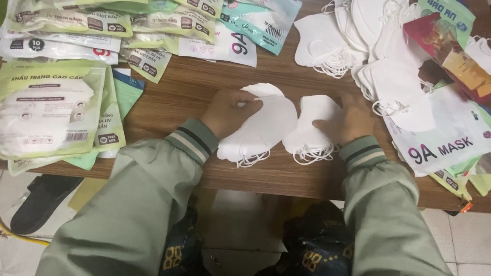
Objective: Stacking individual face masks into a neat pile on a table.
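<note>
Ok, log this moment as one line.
left hand: on left mask stack | right hand: on right mask stack | wooden table | packaged masks left | loose mask pile right
</note>
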